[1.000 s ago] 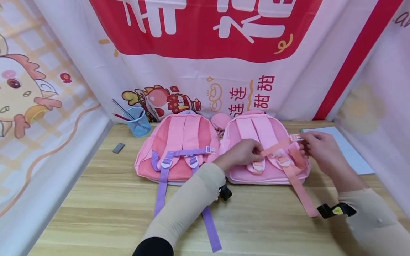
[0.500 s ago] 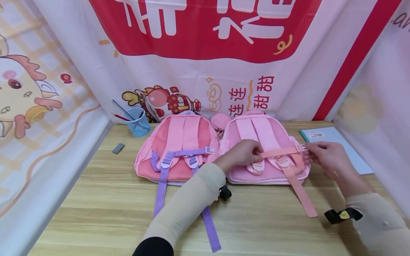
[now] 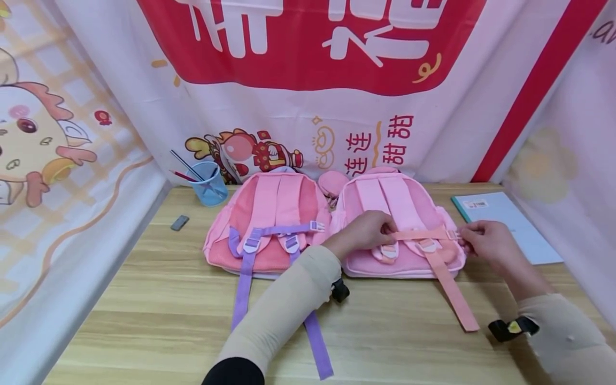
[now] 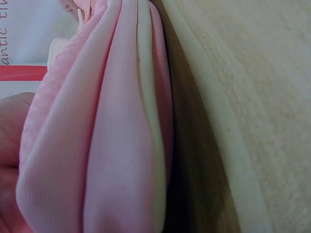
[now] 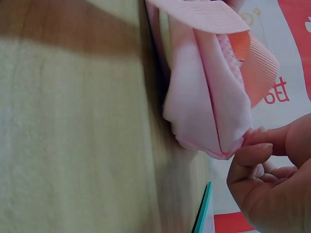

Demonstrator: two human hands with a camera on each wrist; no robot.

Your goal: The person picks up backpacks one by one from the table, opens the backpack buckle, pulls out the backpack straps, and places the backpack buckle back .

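In the head view a pink backpack [image 3: 348,256] lies with its straps upward. Across it runs a straight peach strap [image 3: 423,234] ending in a pale buckle [image 3: 453,235]. My left hand [image 3: 368,231] pinches the strap's left end, its fingertips partly hidden. My right hand [image 3: 488,241] has thumb and forefinger together at the buckle's outer end, by the bag's right edge; the exact contact is hard to see. In the right wrist view the right hand [image 5: 277,170] has its other fingers curled. The left wrist view shows the backpack's side [image 4: 116,145] and part of my left hand [image 4: 12,145].
Left of it lies another pink backpack [image 3: 221,248] with purple straps [image 3: 317,342]. A blue pen cup [image 3: 212,190] and a small grey block [image 3: 179,223] are farther left. A light-blue booklet [image 3: 517,227] lies at right. A loose peach strap [image 3: 454,299] trails onto the table [image 3: 385,342].
My right hand has come down and slightly right with the buckle, and the peach strap now lies straighter across the bag. My left hand stays in place.
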